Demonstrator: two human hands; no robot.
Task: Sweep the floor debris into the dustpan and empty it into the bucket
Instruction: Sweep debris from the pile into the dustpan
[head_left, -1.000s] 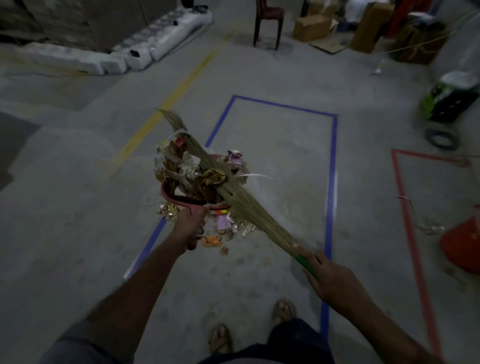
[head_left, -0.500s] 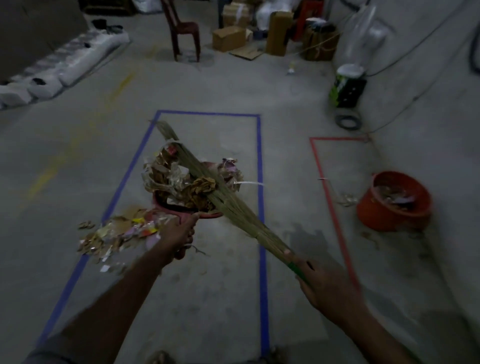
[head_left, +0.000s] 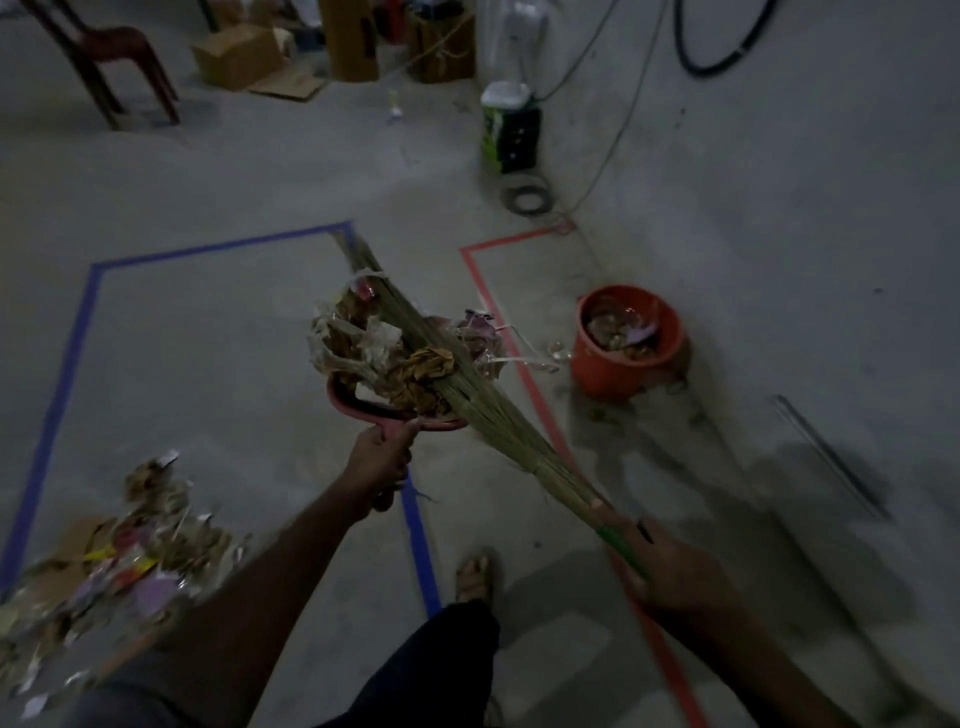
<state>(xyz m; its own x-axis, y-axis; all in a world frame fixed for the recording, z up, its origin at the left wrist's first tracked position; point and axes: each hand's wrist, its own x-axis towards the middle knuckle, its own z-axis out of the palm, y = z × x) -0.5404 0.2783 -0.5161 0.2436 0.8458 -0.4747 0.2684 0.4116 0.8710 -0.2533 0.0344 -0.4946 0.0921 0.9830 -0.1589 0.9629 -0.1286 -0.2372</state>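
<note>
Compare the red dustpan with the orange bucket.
The red plastic dustpan is held in the air by the left hand; the round orange plastic bucket stands on the floor. The dustpan's litter is heaped above its rim, pinned under the straw broom; the bucket's lies below its rim. Both hold paper scraps.

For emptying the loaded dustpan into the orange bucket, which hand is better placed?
Left. The left hand grips the dustpan full of debris; the right hand only holds the broom over it. The bucket stands ahead-right.

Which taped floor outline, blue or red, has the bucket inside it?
The red outline: the orange bucket stands within it. The blue outline holds only loose debris.
</note>
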